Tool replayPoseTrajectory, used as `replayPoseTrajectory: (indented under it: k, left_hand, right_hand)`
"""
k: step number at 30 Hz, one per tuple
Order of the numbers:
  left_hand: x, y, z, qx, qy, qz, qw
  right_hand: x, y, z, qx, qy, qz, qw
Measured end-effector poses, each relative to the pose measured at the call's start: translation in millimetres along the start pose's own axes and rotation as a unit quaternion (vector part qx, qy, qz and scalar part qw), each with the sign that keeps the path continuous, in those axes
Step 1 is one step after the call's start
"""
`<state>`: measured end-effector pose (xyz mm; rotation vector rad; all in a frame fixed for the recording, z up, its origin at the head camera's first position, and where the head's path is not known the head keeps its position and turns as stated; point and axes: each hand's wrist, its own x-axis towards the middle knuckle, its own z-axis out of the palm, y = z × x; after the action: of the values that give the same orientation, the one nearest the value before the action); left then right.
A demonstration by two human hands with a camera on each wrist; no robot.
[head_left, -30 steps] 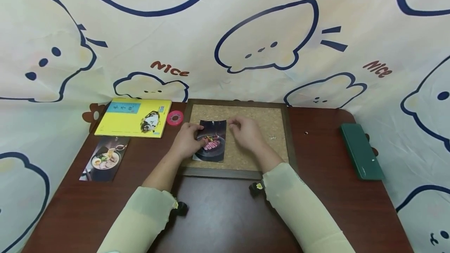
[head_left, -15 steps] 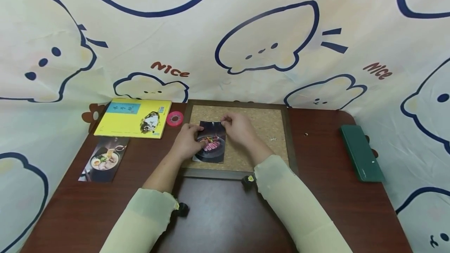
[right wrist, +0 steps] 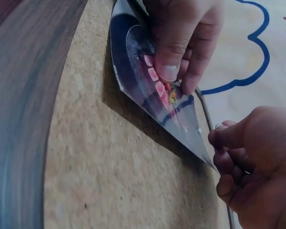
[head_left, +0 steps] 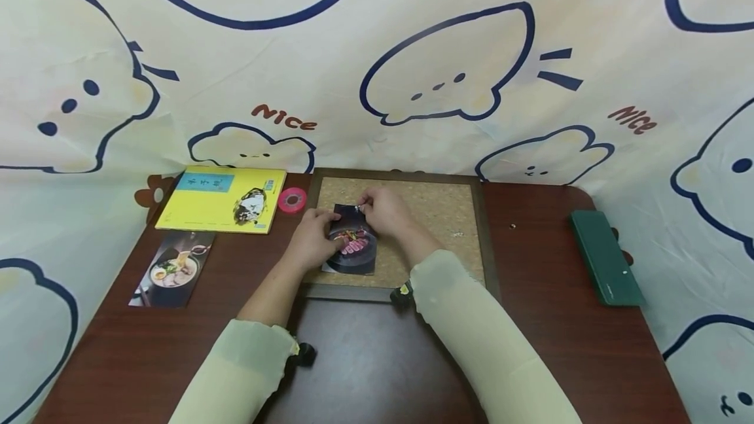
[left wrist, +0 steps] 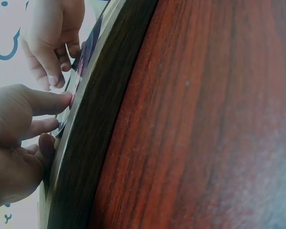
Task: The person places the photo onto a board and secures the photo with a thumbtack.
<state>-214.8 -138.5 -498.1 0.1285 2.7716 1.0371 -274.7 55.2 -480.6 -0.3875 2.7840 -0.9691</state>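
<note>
A dark food photo (head_left: 351, 260) with pink meat slices lies on a framed cork board (head_left: 430, 267). My left hand (head_left: 312, 239) holds its left side, the thumb on the printed face and the fingers by the edge. In the right wrist view the photo (right wrist: 148, 95) bows and its near edge stands off the cork. My right hand (head_left: 385, 214) is at the photo's top edge, thumb and forefinger pinching a small clear pin (right wrist: 218, 126), mostly hidden by the fingertips. Small clear pieces (head_left: 457, 234) sit on the cork to the right, too small to make out.
A yellow book (head_left: 206, 205), a pink tape roll (head_left: 292, 200) and a second food photo (head_left: 173, 270) are to the board's left. A tiny shiny thing (head_left: 512, 226) and a long green case (head_left: 605, 257) are on the right of the brown table (head_left: 548, 332). A patterned cloth hangs behind.
My right hand has moved left, from beside the photo's top right corner to the middle of its top edge. My left hand and the photo have stayed nearly in place.
</note>
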Motion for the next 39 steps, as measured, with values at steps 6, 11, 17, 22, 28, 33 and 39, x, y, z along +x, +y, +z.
replayPoseTrajectory:
  k: [6, 11, 17, 22, 28, 33, 39]
  left_hand:
    - [-2.0, 3.2, -0.6, -0.002, 0.001, -0.005, 1.0000]
    - [-1.4, 1.6, -0.3, -0.002, -0.003, -0.009, 0.9999]
    - [-1.1, 2.2, -0.2, -0.006, -0.002, -0.011, 0.9999]
    - [-1.4, 1.9, 0.1, -0.008, -0.002, -0.014, 0.9999]
    - [-1.0, 0.2, 0.6, -0.006, 0.002, -0.012, 0.9999]
    - [-0.6, -0.8, 1.2, -0.009, 0.003, -0.011, 0.9999]
    - [-2.3, 0.8, 0.2, -0.009, 0.006, -0.008, 0.9999]
  right_hand:
    - [2.8, -2, 2, -0.018, 0.000, 0.007, 0.9998]
    - [5.4, 0, 4, -0.028, -0.007, 0.010, 0.9995]
    - [8.5, 0, 5, -0.051, -0.016, 0.001, 0.9986]
    - [11.3, -1, 5, -0.070, -0.028, -0.013, 0.9971]
    - [13.7, -4, 3, -0.084, -0.048, -0.019, 0.9951]
    - [16.7, -6, 1, -0.090, -0.060, -0.024, 0.9938]
    - [19.9, -7, -1, -0.068, -0.060, -0.001, 0.9959]
